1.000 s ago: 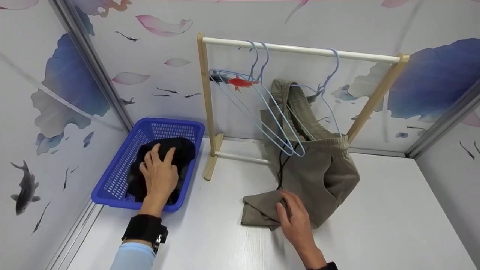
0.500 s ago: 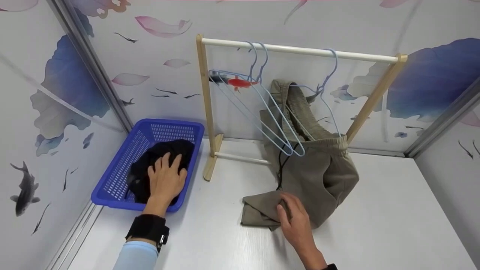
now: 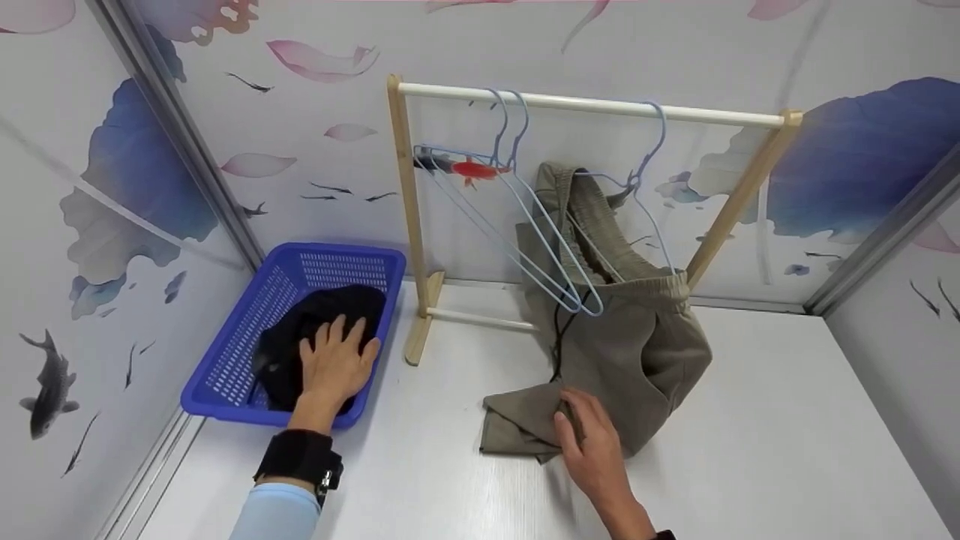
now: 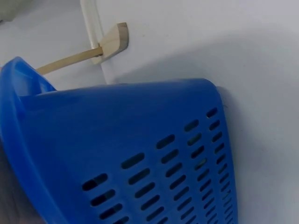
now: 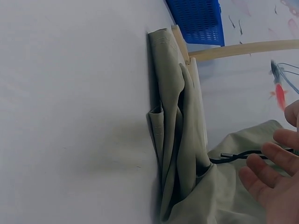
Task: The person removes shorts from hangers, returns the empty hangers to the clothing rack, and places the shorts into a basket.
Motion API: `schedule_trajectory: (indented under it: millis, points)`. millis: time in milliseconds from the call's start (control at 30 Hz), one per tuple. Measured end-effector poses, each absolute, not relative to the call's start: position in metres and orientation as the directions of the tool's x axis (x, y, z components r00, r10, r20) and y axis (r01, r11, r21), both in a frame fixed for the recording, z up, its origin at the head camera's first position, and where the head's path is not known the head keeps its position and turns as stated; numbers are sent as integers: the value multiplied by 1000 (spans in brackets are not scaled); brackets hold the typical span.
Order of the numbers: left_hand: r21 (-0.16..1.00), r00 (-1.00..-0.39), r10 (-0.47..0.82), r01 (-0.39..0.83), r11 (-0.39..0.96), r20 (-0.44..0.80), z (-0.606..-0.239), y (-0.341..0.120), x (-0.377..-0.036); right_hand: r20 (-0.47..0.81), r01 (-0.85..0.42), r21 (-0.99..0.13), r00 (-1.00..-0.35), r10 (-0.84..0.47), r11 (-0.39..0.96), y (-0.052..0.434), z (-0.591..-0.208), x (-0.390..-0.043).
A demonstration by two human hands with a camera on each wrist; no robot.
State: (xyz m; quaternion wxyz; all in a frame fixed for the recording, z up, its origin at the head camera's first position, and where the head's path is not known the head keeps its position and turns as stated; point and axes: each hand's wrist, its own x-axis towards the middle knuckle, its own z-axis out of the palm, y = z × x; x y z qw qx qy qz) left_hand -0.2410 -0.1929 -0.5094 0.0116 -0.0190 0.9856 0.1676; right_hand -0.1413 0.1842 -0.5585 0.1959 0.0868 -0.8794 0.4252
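Observation:
My left hand [image 3: 337,364] rests on a bundled black cloth garment [image 3: 289,364] inside a blue perforated basket [image 3: 225,416], its fingers spread over the fabric. Only the outside of the basket [image 4: 140,121] fills the left wrist view. Khaki trousers [image 3: 611,352] with an elastic waist and a black drawstring [image 5: 233,155] hang from a light blue hanger [image 3: 646,161], their legs slumped on the table. Beside the trousers hovers my right hand [image 3: 594,442]. In the right wrist view its loosely bent fingers [image 5: 264,170] grip nothing.
A clothes rack with a white rail [image 3: 570,103] and wooden legs stands at the back. Two bare blue hangers [image 3: 551,259] hang on its left half, in front of the trousers. White table surface [image 3: 787,435] stretches to the right. Printed wall panels enclose the back and sides.
My left hand has shifted slightly right and toward me over the black garment, its fingers flattening out. My right hand stays by the trousers. The head view has tilted a little.

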Motion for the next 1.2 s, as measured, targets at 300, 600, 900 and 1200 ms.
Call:
schedule_trajectory:
  millis: [300,600,900,1200]
  points:
    - [360,-998,-50,-34,932,34,-501,-185,-233,401,-315,-722,-916,2,616,190,-549,-140]
    - [408,-988,-57,6,913,143,-490,-169,-221,424,-353,-706,-905,-34,614,200,-536,-143]
    - [426,-948,-40,104,899,315,-481,-147,-208,485,-407,-641,-872,-68,650,211,-516,-147]
    - [440,-887,19,248,863,462,-474,-118,-198,560,-467,-568,-823,-97,678,220,-502,-150]
